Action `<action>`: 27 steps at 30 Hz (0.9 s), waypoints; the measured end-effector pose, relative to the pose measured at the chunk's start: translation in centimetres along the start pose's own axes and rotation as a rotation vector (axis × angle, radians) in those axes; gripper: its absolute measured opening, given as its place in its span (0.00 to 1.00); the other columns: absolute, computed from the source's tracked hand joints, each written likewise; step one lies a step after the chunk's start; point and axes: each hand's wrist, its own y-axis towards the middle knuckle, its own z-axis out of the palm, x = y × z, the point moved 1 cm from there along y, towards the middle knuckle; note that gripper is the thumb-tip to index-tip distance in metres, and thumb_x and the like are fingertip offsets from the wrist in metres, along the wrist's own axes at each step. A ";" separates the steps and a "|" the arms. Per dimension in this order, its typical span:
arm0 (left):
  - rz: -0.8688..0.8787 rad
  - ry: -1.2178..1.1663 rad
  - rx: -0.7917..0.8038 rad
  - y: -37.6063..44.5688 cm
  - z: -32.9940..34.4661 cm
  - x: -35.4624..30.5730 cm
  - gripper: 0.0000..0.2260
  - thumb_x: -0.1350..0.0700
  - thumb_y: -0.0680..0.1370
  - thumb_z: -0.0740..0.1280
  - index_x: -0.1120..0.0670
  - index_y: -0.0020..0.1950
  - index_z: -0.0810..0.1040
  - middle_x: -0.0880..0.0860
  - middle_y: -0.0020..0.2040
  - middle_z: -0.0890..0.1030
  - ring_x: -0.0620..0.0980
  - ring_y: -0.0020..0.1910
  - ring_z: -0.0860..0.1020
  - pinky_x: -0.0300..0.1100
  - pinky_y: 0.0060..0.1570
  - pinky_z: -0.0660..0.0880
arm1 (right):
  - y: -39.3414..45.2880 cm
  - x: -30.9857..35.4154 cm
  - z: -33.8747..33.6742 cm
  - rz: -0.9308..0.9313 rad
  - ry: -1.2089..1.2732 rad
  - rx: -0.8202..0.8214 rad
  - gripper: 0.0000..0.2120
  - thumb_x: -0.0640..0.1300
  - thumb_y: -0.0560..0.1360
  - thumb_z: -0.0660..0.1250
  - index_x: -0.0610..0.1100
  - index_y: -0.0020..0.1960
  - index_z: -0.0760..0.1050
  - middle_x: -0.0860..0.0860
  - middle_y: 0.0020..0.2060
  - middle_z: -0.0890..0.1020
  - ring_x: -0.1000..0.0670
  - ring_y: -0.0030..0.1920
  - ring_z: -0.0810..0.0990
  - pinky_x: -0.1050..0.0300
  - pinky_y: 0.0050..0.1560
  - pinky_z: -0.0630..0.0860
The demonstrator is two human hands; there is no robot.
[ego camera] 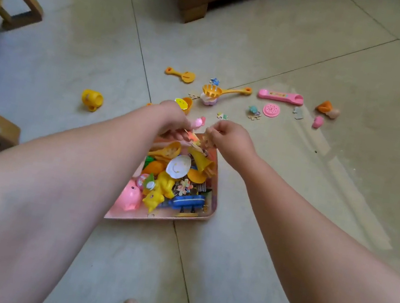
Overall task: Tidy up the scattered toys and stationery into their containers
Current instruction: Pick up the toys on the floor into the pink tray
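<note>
You are mid-drop: both hands hover over the far edge of the pink tray point(212, 201), which sits on the floor point(293, 194) and is already heaped with toys. Your left hand point(172, 121) has its grip closed around a small pink toy point(198, 122) and what looks like a shiny card, though blur makes that part hard to read. Your right hand point(230, 138) pinches a tan puzzle piece point(207, 140) between its fingertips, just above the pile.

The next move, as I judge it, is simply to loosen both grips so these bits fall inside the rim, not over the far wall, then reach out for the rest.

Plenty is left on the floor beyond the tray: a yellow cup point(92, 99) off to the left, an orange scoop point(180, 75), a strainer point(224, 92), a pink phone point(280, 96), a pink disc point(271, 110), and loose puzzle pieces near them. They are light, hard plastic and thin card; the flat pieces will need a fingernail pinch off the tile.
</note>
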 end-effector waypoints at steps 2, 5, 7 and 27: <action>0.016 0.018 0.000 0.7 -0.6 0.6 0.13 0.51 0.81 0.64 0.56 0.40 0.78 0.52 0.35 0.80 0.44 0.21 0.72 0.36 0.28 0.67 | -0.1 0.2 0.6 -0.026 -0.090 0.027 0.12 0.52 0.78 0.63 0.48 0.40 0.80 0.50 0.37 0.83 0.49 0.41 0.81 0.55 0.41 0.75; 0.050 0.129 -0.085 2.4 -2.1 0.7 0.14 0.52 0.80 0.65 0.56 0.36 0.78 0.53 0.39 0.79 0.48 0.29 0.71 0.39 0.32 0.67 | 0.9 0.1 0.5 -0.008 -0.084 -0.067 0.10 0.51 0.77 0.63 0.49 0.46 0.82 0.52 0.41 0.84 0.51 0.44 0.81 0.54 0.44 0.76; 0.050 0.252 -0.101 3.4 -3.5 0.9 0.14 0.53 0.80 0.63 0.56 0.36 0.76 0.54 0.41 0.80 0.51 0.31 0.73 0.39 0.35 0.70 | 2.0 0.5 0.4 0.000 -0.070 -0.116 0.08 0.48 0.78 0.63 0.50 0.48 0.81 0.53 0.44 0.85 0.52 0.46 0.81 0.53 0.47 0.77; 0.226 0.358 -0.301 12.6 -1.7 7.1 0.14 0.57 0.78 0.64 0.53 0.64 0.74 0.59 0.67 0.69 0.59 0.61 0.75 0.49 0.58 0.73 | 11.7 2.4 4.3 0.094 -0.666 0.175 0.24 0.46 0.77 0.67 0.50 0.72 0.68 0.47 0.65 0.75 0.46 0.64 0.75 0.57 0.57 0.71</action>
